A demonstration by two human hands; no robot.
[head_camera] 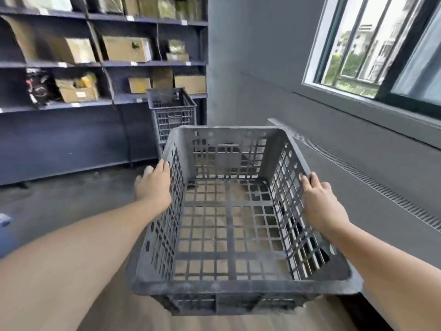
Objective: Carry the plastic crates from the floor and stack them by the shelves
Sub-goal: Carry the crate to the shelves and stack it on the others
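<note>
Grey lattice plastic made up the crate (229, 211) that the person carried at about waist height, open side up and empty, so the wood-toned floor (148, 314) showed through its gridded base. One hand took each side wall, which kept the load level and centred in front of the body: the left hand (154, 185) lay flat against the outside of the crate's left wall with its thumb hooked over the rim and the fingers hidden behind the wall, and the right hand (321, 201) was closed over the top edge of the right wall, fingers curled inward. Both grips sat toward the far half of the crate, probably so the near edge could rest close to the body. Just beyond the crate's far wall, the boards gave way to a darker, rougher grey floor. Further on and slightly left of the crate stood a stack of crates (171, 113) of the same plastic against the end of the dark shelves (102, 63), which judging by the task was where this one belonged. The shelves, left of and beyond the crate, held cardboard boxes (126, 48). To the crate's right ran a grey wall with a slotted vent strip (358, 173) along its ledge, and above that a barred window (372, 44) with greenery outside.
</note>
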